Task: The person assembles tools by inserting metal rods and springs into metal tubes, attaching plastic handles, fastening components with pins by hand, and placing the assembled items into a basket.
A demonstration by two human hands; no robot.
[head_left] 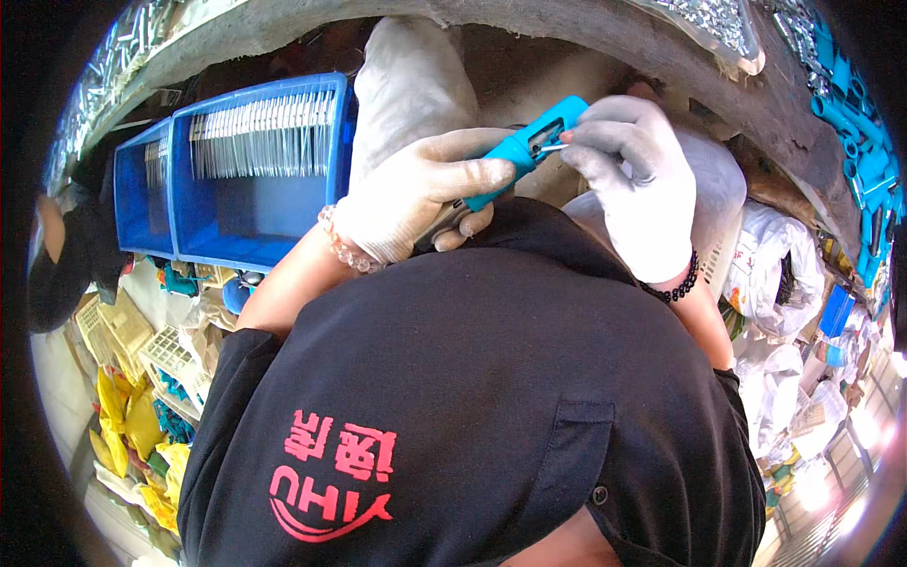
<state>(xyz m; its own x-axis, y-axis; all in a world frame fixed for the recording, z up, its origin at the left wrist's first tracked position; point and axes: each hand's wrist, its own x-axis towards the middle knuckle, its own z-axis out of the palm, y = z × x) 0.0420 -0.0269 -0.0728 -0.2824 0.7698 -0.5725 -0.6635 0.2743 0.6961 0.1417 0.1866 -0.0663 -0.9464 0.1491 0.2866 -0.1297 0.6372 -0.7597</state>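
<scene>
Left hand (420, 180): clasped around the teal handle's (513, 153) lower end
Handle: between both hands, long axis slanting up rightward (far end nearer the right hand (647, 165))
Right hand: fingertips pinching a metal pin (555, 147) at the handle's opening

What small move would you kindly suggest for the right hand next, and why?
Probably align the slender pale piece with the open-sided teal part: the right hand seems to pinch it close by, while the left hand holds that part.
</scene>
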